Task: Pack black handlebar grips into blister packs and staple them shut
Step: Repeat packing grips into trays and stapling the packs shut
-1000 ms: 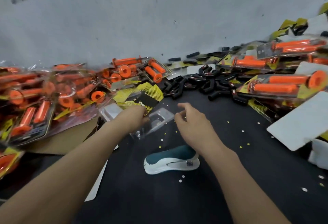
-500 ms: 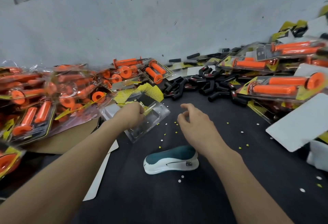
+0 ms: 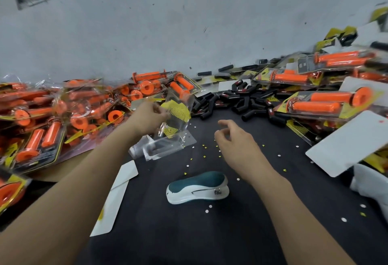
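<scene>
At centre-left the left hand (image 3: 149, 117) is pinching an empty blister pack (image 3: 168, 136) by its upper edge. The right hand (image 3: 233, 140) is hovering beside it, loosely curled and holding nothing. The black grips (image 3: 237, 100) are lying in a pile at upper centre. With so thin a pinch, the slick pack is risking a slip.

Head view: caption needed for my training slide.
Left hand holds a clear blister pack, right hand open beside it, stapler nearer the camera.

Passage: black mat (image 3: 289, 159) at centre. Obstacles: stapler (image 3: 197, 187) at 6 o'clock, black grips (image 3: 241, 100) at 12, orange packs (image 3: 50, 134) at 9 and 3.
</scene>
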